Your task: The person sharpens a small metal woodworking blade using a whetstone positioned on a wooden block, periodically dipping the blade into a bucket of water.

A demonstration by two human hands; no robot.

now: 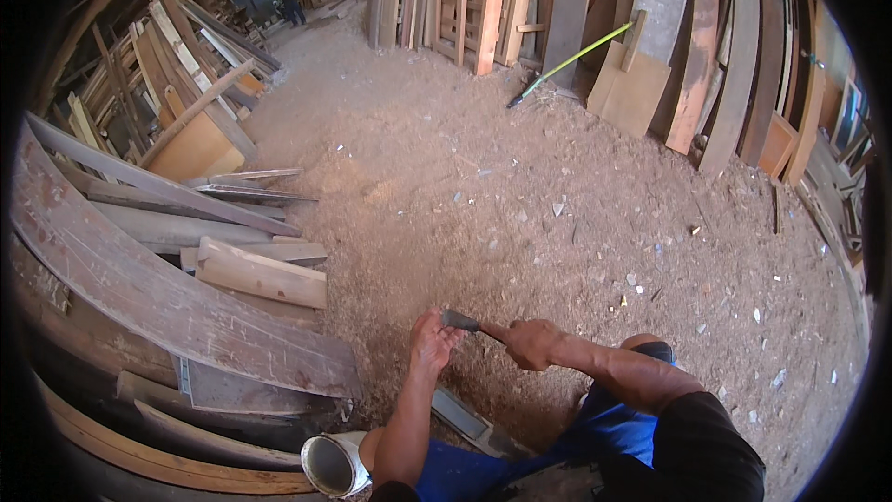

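Observation:
My right hand is closed round the wooden handle of a chisel-like tool. Its flat grey blade points left, with a dark neck between blade and handle. At the blade's end, the curled fingers of my left hand touch the metal; the exact contact is too small to make out. The tool is held above the ground in front of my knees. Beneath it, between my legs, lies a long grey piece with pale edges, partly hidden by my clothing.
A white bucket stands by my left leg. Boards lie stacked at left. Upright planks lean along the back, with a yellow-green pole against them. Shavings and scraps litter the ground. Another person stands far off.

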